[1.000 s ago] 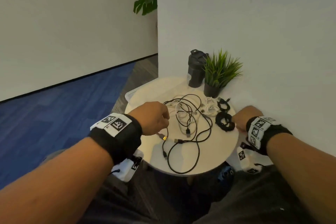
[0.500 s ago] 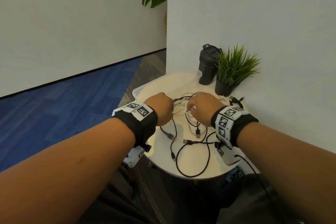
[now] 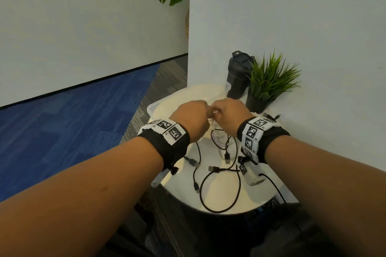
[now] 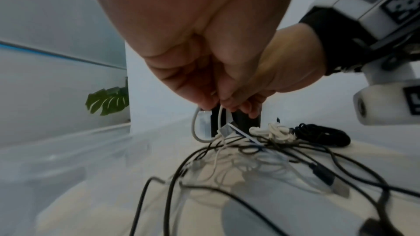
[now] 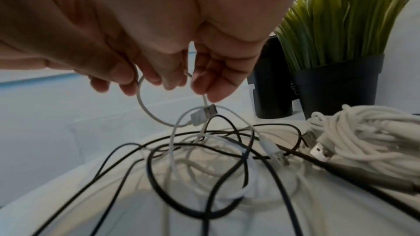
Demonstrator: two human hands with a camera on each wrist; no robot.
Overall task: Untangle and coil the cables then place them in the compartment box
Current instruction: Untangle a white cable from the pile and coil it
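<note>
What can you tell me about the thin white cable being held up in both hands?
The white cable is thin, smooth and rubbery-looking. Both hands pinch it above the table: the left hand and the right hand are close together, with a small loop hanging between them. A silvery USB plug dangles just under the right fingers. Its lower length trails down into the tangle of black cables.

Fingers (image 5: 213, 87) pinching white cable (image 5: 147, 110), black cables (image 5: 159, 182) below

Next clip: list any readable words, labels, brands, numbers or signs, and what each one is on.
No text reads clearly.
Wrist bands: black-and-white square marker patterns, with tiny characters beside them too small to read.
Black bottle: pale lettering on its side, blurred and partly cut off, unreadable.
Cables, plant pot, box: no visible text.
</note>
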